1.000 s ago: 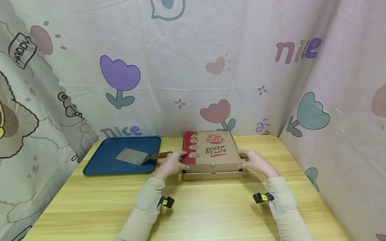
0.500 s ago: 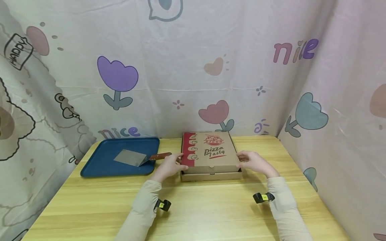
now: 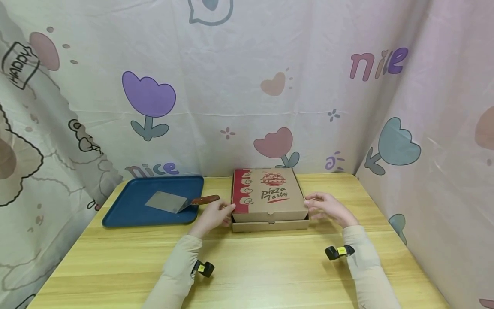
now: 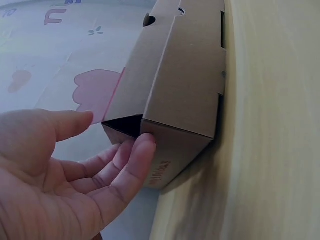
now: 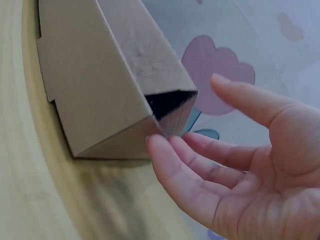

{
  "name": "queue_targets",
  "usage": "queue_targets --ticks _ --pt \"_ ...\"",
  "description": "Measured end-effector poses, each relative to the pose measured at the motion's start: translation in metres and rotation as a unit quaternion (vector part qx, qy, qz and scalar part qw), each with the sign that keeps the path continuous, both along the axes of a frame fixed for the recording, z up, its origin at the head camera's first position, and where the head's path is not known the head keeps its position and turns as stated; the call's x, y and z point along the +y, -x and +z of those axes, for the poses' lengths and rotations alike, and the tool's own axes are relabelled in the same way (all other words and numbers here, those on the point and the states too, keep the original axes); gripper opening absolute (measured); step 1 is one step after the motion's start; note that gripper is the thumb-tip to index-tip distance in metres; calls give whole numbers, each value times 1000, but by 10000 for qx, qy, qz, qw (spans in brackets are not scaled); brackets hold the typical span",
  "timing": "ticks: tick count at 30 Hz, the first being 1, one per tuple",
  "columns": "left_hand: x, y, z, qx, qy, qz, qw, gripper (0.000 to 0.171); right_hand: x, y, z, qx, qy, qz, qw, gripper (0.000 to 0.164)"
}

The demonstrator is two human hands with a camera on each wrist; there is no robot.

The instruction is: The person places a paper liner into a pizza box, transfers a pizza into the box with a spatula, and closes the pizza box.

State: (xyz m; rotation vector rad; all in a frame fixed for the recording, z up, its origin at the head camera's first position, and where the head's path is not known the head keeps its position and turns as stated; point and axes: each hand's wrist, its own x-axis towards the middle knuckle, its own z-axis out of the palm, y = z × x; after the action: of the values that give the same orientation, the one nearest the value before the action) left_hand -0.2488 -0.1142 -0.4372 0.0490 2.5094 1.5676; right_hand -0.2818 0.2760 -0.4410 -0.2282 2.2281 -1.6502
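A cardboard pizza box (image 3: 278,204) with a red strip and pizza print sits on the table in the head view. Its lid lies down, with dark gaps at the front corners, visible in both wrist views. My left hand (image 3: 211,216) is at the box's front left corner, fingers relaxed; in the left wrist view a fingertip is at the corner and the thumb stands apart from the lid. At the right side is my right hand (image 3: 329,208), fingers loosely bent. In the right wrist view its fingertips are by the corner, its thumb off the cardboard.
Left of the box, a blue tray (image 3: 129,210) lies on the wooden table (image 3: 262,270). A pizza server (image 3: 167,202) rests on it, its wooden handle reaching over the tray's right edge toward my left hand. A patterned curtain (image 3: 216,77) hangs behind.
Both hands have loosened from the front corners of the lid. The left hand has drawn slightly left; the right thumb has lifted off. The box stays in place.
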Motion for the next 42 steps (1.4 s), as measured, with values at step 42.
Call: queue_targets --ticks 42 --pt "-27 18 -52 -1586 -1506 -1765 9597 62 17 6 -45 -1349 1025 1197 9783 36"
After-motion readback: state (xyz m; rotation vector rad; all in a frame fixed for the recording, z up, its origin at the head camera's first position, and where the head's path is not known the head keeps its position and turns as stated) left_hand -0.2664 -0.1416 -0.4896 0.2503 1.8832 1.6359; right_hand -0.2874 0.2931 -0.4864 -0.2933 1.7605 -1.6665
